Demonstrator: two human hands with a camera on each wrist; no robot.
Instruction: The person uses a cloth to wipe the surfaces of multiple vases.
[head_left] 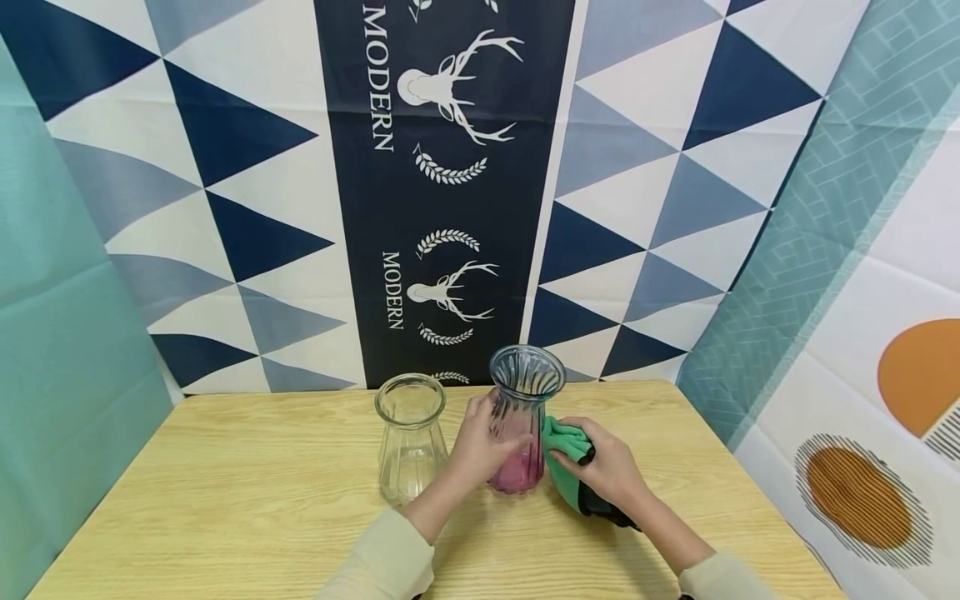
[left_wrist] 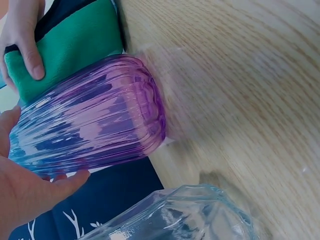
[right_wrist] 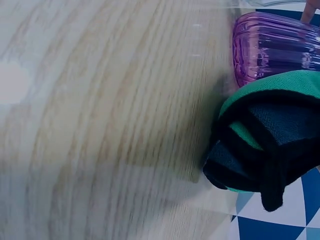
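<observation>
A ribbed glass vase (head_left: 517,467), blue at its flared rim and pink-purple toward the base, stands upright at the back of the table. My left hand (head_left: 480,440) grips its middle from the left side, thumb and fingers curled round the glass. On the vase's right side, my right hand (head_left: 603,462) holds a green cloth (head_left: 562,479) with black edging, bunched between thumb and fingers. The cloth (left_wrist: 85,45) touches the purple glass in the left wrist view. Its black-trimmed dark side (right_wrist: 270,135) faces the right wrist camera, where my right hand is mostly hidden.
Just left of my left hand stands a clear glass vase (head_left: 408,458), close to my forearm. Both vases are on a light wood table (head_left: 247,500). Behind the table's back edge hangs a patterned curtain (head_left: 442,208), with teal fabric (head_left: 67,333) along the left.
</observation>
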